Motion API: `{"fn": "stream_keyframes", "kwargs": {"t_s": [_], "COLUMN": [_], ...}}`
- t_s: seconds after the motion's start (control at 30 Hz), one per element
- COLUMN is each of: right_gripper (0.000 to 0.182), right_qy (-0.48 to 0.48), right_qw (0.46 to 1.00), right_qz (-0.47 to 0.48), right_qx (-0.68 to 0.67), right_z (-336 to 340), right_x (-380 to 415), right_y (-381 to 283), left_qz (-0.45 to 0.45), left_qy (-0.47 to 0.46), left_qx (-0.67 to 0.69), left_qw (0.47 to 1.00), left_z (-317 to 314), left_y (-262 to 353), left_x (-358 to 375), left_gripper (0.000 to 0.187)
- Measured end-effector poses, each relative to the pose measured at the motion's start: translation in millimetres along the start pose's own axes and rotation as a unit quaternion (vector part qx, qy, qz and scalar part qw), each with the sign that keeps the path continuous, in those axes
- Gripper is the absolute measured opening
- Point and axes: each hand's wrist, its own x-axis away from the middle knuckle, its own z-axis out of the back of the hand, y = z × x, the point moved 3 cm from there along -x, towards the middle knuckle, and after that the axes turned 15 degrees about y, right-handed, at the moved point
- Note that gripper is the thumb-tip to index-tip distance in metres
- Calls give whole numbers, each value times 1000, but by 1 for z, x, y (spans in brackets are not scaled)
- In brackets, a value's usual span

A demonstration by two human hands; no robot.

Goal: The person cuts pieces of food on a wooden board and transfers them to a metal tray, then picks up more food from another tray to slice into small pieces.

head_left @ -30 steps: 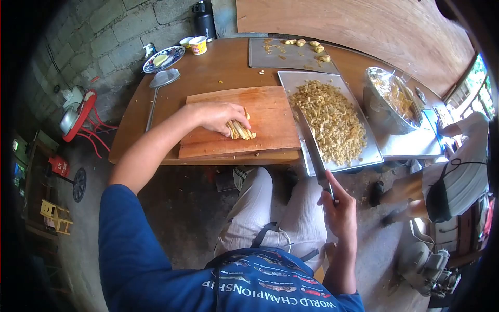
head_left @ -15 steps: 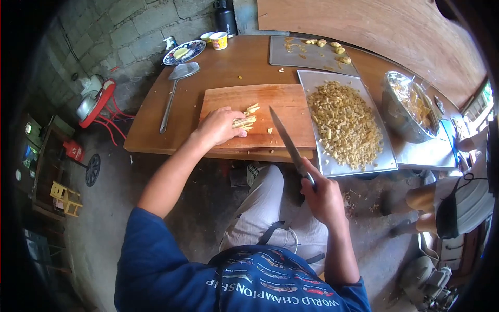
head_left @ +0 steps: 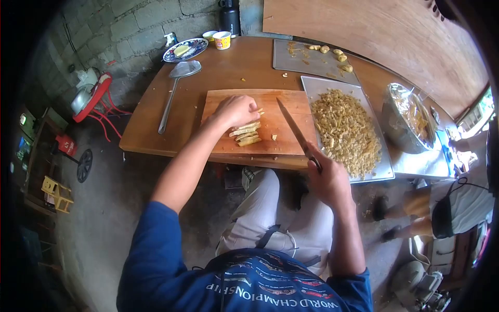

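Pale strips are lying in a loose stack on the cutting board, directly beneath the left hand's fingers and spilling toward the body side of that grip. The left hand is arching over their far end with its fingers curled; the fingertips are partly hidden, so whether they are pinching a strip or only steadying the stack I cannot tell. The right hand is closing firmly round the handle of a knife, whose blade is pointing forward from that grip across the board's right part, apart from the strips.

The nearest strips are sitting outside the left hand's cover, so they could be skidding or fanning apart under a stroke, for want of anything bracing them. Fingertips straying into the blade's line would probably be the worse risk, since the thumb side of the left hand is facing the knife. A small loose piece is resting between the two grips, where a sweeping blade could be knocking it off the board.
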Motion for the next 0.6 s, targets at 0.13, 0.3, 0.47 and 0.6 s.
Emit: {"fn": "stream_keyframes", "kwargs": {"t_s": [0.13, 0.3, 0.47, 0.6], "right_gripper": [50, 52, 52, 50], "right_qy": [17, 6, -5, -19], "right_qw": [998, 994, 986, 987], "right_qz": [-40, -80, -82, -86], "right_qx": [-39, -76, -145, -132], "right_z": [15, 20, 12, 3], "right_x": [16, 25, 20, 18], "right_y": [5, 12, 4, -2], "left_qz": [0, 11, 20, 7], "left_qy": [-99, -53, -48, -30], "left_qx": [-52, 39, 126, 175], "left_qw": [994, 998, 991, 984], "left_z": [-11, 33, 33, 22], "left_y": [-2, -4, -28, -19], "left_x": [-31, -20, 1, 10], "left_gripper": [30, 24, 14, 10]}}
